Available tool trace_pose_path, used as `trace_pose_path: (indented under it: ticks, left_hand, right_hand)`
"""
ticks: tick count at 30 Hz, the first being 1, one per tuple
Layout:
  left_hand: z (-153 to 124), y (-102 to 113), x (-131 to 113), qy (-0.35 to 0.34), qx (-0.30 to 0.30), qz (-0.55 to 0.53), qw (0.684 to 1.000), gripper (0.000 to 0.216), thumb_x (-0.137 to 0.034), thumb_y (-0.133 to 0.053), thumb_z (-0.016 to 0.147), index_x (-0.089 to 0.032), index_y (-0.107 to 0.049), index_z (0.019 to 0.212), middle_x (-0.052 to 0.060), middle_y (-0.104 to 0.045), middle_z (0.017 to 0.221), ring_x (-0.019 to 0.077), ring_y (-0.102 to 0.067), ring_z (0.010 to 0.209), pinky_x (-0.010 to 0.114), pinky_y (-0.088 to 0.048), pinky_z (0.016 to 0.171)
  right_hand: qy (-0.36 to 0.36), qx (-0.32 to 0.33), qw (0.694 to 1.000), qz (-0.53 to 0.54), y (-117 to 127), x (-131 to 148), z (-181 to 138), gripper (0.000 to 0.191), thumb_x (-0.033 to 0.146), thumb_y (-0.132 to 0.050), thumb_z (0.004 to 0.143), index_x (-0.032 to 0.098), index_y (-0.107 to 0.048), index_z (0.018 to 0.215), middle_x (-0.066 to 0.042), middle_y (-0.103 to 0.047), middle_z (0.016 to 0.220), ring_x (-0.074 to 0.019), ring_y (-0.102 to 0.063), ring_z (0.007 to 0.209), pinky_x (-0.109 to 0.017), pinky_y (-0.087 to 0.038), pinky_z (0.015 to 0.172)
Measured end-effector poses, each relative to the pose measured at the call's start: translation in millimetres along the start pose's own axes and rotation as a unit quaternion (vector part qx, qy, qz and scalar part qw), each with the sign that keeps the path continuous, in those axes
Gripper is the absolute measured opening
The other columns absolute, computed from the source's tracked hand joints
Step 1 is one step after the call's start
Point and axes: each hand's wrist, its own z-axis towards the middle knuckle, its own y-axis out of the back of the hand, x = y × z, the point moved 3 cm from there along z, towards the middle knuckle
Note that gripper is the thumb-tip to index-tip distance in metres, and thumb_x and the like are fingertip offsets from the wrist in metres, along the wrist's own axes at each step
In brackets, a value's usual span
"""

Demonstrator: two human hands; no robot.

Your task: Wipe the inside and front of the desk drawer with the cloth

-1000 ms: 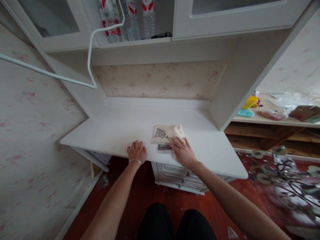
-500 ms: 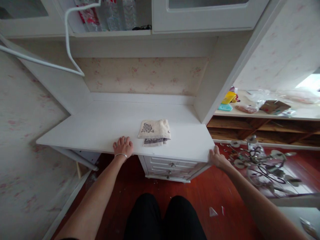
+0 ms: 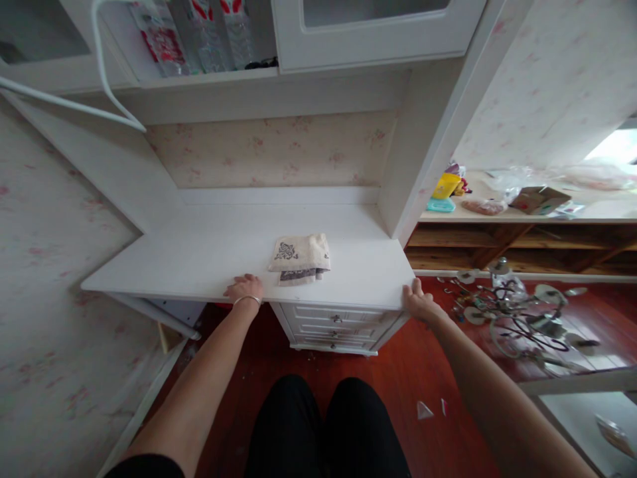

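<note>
A white desk (image 3: 213,245) with a hutch above it stands in front of me. My left hand (image 3: 245,288), with a bracelet at the wrist, lies on the desktop's front edge, its fingers stretched over the top. At the front right corner, my right hand (image 3: 418,300) is wrapped around the desk's edge; its thumb and fingers are partly hidden. Between the hands, a folded beige cloth (image 3: 301,252) with a dark pattern rests on the desktop, touched by neither hand. White drawers (image 3: 336,325) sit under the right part of the desk.
A bent white rod (image 3: 102,66) hangs at upper left before the hutch, where plastic bottles (image 3: 206,40) stand. On the red floor at right lies a chandelier (image 3: 532,318). A low wooden shelf (image 3: 497,216) holds bags and a box. Plastic scraps (image 3: 424,410) lie near my knees.
My view has shifted a little, so the desk and cloth appear slightly further left and the hutch lower. Both hands stay on the desk's edge; the left fingers now look less spread.
</note>
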Motion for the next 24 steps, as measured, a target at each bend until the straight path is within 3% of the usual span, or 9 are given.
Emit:
trace_pose_path:
  ticks: [3, 5, 8, 12, 17, 24]
  left_hand:
    - [-0.9, 0.4, -6.5, -0.015, 0.032, 0.013, 0.999, 0.049, -0.024, -0.022, 0.091, -0.005, -0.063, 0.11, 0.028, -0.059, 0.112, 0.0355, -0.056, 0.104, 0.049, -0.046, 0.074]
    - [-1.4, 1.3, -7.8, -0.027, 0.032, 0.008, 0.999, 0.049, -0.024, -0.023, 0.09, -0.007, -0.066, 0.103, 0.025, -0.062, 0.107, 0.0333, -0.058, 0.103, 0.046, -0.046, 0.075]
    - [-2.1, 2.7, -7.2, -0.031, 0.026, 0.009, 0.999, 0.049, -0.024, -0.023, 0.09, -0.006, -0.067, 0.103, 0.026, -0.061, 0.107, 0.0342, -0.057, 0.104, 0.046, -0.046, 0.074]
    - [-2.1, 4.0, -7.9, -0.041, 0.022, 0.013, 0.999, 0.045, -0.028, -0.03, 0.087, -0.007, -0.067, 0.103, 0.028, -0.061, 0.106, 0.0342, -0.058, 0.101, 0.048, -0.047, 0.073]
    - [-2.5, 5.3, -8.6, -0.051, 0.016, 0.016, 0.998, 0.044, -0.031, -0.034, 0.086, -0.009, -0.068, 0.103, 0.027, -0.062, 0.103, 0.0334, -0.059, 0.099, 0.048, -0.047, 0.073]
    - [-5.1, 5.9, -5.9, -0.048, 0.004, 0.014, 0.999, 0.05, -0.024, -0.023, 0.09, -0.007, -0.069, 0.099, 0.027, -0.061, 0.105, 0.0327, -0.059, 0.101, 0.045, -0.047, 0.074]
  right_hand:
    - [-0.038, -0.001, 0.997, 0.069, 2.7, -0.6, -2.8, 0.058, 0.047, -0.01, 0.091, 0.029, -0.018, 0.145, -0.011, 0.016, 0.154, -0.0472, -0.032, 0.125, -0.059, -0.05, 0.07]
    - [-0.021, 0.011, 0.997, 0.078, 4.7, 0.7, -5.4, 0.058, 0.049, -0.013, 0.09, 0.03, -0.018, 0.145, -0.008, 0.021, 0.153, -0.0492, -0.029, 0.125, -0.055, -0.053, 0.061]
    - [-0.036, 0.015, 0.993, 0.115, 7.4, -0.5, -7.4, 0.065, 0.056, -0.01, 0.089, 0.027, -0.012, 0.147, -0.017, 0.01, 0.153, -0.0481, -0.034, 0.123, -0.052, -0.054, 0.055]
    - [-0.123, 0.017, 0.97, 0.208, 6.8, -6.8, -4.7, 0.084, 0.072, -0.004, 0.081, 0.022, 0.005, 0.148, -0.034, -0.02, 0.143, -0.041, -0.058, 0.099, -0.049, -0.052, 0.049]
    - [-0.118, 0.02, 0.972, 0.202, 9.9, -4.7, -3.5, 0.084, 0.071, -0.005, 0.082, 0.019, 0.001, 0.148, -0.037, -0.027, 0.138, -0.0308, -0.066, 0.072, -0.052, -0.05, 0.049]
    - [-0.144, 0.028, 0.966, 0.214, 19.0, 5.7, -15.0, 0.083, 0.071, -0.008, 0.082, 0.023, 0.007, 0.148, -0.036, -0.027, 0.14, -0.0317, -0.064, 0.072, -0.057, -0.048, 0.055]
